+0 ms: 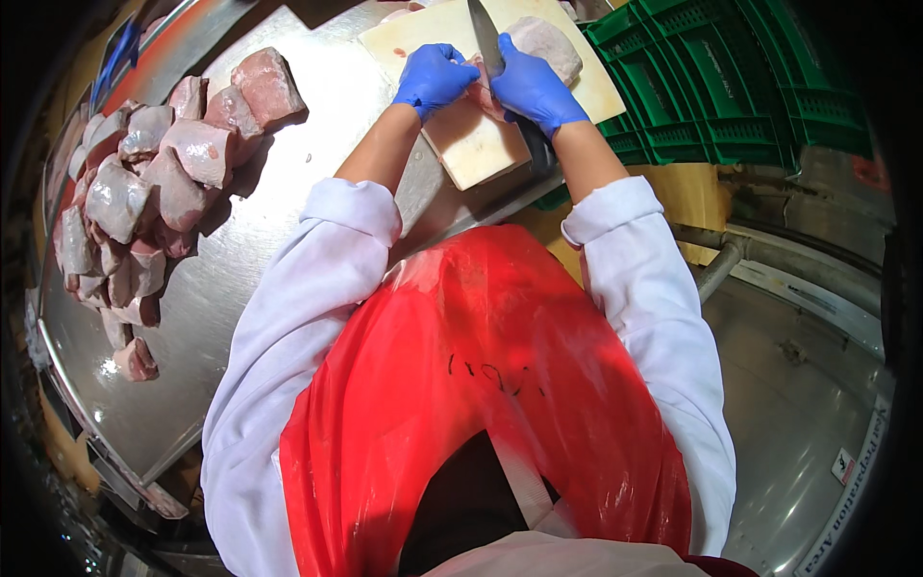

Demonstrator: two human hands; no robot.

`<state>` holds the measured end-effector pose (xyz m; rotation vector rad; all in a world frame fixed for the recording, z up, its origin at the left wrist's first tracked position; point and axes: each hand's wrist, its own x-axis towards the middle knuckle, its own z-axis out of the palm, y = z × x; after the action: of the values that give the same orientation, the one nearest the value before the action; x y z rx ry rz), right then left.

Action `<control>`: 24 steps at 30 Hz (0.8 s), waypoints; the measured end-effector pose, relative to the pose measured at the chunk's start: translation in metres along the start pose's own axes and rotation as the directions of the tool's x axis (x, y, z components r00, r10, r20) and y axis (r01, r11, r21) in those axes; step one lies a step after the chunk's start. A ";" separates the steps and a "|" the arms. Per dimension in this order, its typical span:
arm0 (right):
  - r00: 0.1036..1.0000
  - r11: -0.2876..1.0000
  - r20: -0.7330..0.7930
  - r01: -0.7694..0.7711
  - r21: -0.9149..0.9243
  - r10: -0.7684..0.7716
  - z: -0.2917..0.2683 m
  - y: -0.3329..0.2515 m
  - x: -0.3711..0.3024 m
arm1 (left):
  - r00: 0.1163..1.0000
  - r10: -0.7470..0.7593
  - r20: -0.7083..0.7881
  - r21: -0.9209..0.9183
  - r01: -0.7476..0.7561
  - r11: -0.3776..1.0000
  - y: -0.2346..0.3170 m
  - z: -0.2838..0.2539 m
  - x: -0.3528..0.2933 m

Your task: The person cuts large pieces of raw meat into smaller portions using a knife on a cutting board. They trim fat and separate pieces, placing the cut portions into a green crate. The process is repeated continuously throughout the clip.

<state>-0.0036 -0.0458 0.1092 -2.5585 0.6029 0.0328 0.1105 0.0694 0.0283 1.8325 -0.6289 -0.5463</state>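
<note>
At the far side of the steel table, my gloved left hand [435, 79] is closed on the edge of a small pink piece of raw meat [478, 94]. My gloved right hand [529, 87] grips a knife [486, 37] whose blade points away from me, against that piece; the dark handle shows below the hand. Beneath both hands lies a cream cutting board [471, 159]. A larger pale piece of raw meat [548, 48] rests on the board just beyond my right hand. My fingers hide part of the meat and knife.
Left on the steel table [317, 125] lies a heap of raw meat pieces [159, 173]. Green plastic crates [692, 82] stand right of the board. Below them run metal pipes [721, 264]. A red apron [490, 327] covers my front, near the table edge.
</note>
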 end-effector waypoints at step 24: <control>0.994 0.980 -0.072 0.090 0.177 -0.078 -0.012 0.016 0.002 | 0.999 0.030 -0.032 0.207 -0.023 0.978 0.007 -0.001 -0.020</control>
<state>-0.0093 -0.0649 0.1120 -2.4140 0.4972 -0.1289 0.0949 0.0807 0.0368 2.0213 -0.7072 -0.4426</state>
